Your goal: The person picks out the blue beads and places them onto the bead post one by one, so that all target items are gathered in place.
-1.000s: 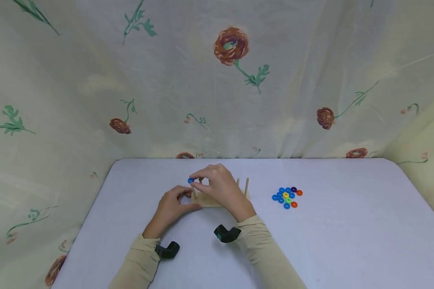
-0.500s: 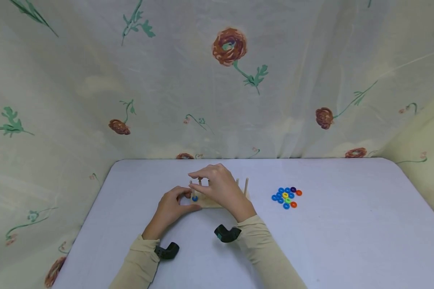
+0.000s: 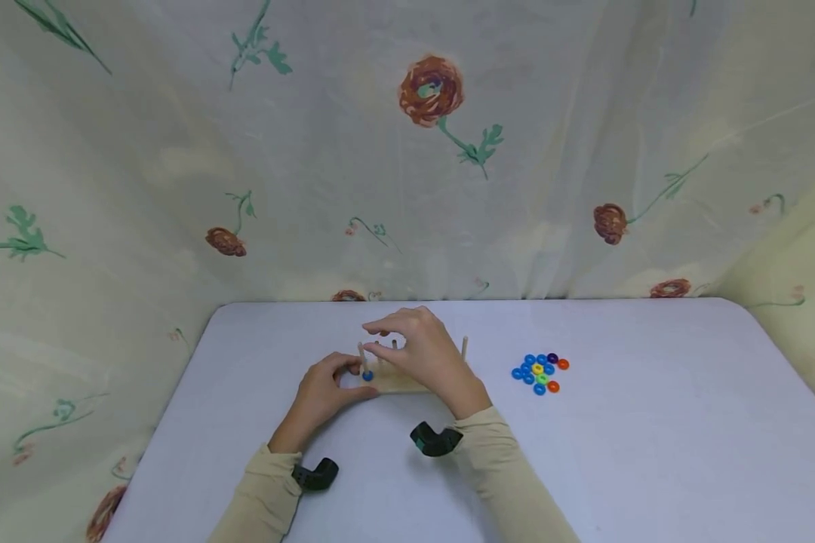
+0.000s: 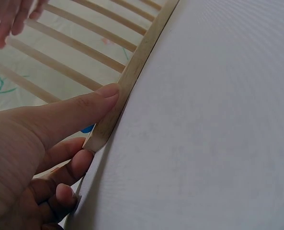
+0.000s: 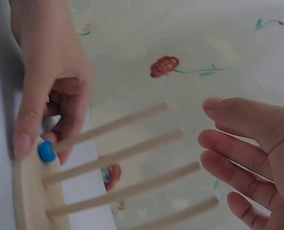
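My left hand [image 3: 322,392] grips the left end of a wooden peg stand [image 3: 402,385], its thumb on the near side of the base [image 4: 132,72] and its fingers at the end. A blue ring [image 5: 47,151] sits at the foot of the leftmost peg [image 5: 113,125], against the base. Beside the peg tops, my right hand [image 3: 424,351] holds nothing, thumb and fingers apart. In the right wrist view that hand's fingertips [image 5: 211,139] are clear of the pegs. It covers part of the stand in the head view.
On the white table [image 3: 652,422], right of the stand, lies a loose group of small rings: several blue, plus orange ones [image 3: 553,387], a yellow [image 3: 538,364], a green and a dark purple [image 3: 552,358]. A flowered curtain [image 3: 530,226] hangs behind the table.
The blue ring left my right fingers and dropped down the leftmost peg to the base. My right hand then shifted slightly right. The left hand has stayed on the stand.
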Tool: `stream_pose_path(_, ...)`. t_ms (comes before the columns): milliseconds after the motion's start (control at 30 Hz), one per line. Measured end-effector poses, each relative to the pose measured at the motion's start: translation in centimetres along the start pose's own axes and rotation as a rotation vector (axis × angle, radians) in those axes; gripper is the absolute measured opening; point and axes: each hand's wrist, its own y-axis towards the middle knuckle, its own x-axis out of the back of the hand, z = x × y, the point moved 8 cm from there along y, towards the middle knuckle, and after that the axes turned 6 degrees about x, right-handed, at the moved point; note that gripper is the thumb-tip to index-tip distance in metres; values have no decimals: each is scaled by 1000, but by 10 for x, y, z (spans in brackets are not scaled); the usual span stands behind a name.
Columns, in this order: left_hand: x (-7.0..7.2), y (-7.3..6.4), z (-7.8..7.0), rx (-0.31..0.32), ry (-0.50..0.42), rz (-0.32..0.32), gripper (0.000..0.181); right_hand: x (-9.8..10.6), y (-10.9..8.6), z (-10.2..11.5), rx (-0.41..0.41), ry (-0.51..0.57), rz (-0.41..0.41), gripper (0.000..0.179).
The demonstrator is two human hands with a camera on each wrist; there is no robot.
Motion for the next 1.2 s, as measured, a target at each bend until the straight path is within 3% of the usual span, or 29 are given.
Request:
stream_pose_path(200,1,2,-2,-26,10,-17,49,19,-5,-9,-48,-16,-45,24)
stream_pose_path(400,1,0,-3,-42,0,-27,49,30,-19,-21,-95,-4,-28,27)
stream_pose_path(800,-1,2,0,-17,3,-3,49,68,-53,-52,-139,25,-67,28)
stream_pose_path(1200,0,2,-2,-25,-7,-18,51,99,-94,-86,-235,-94,11,27)
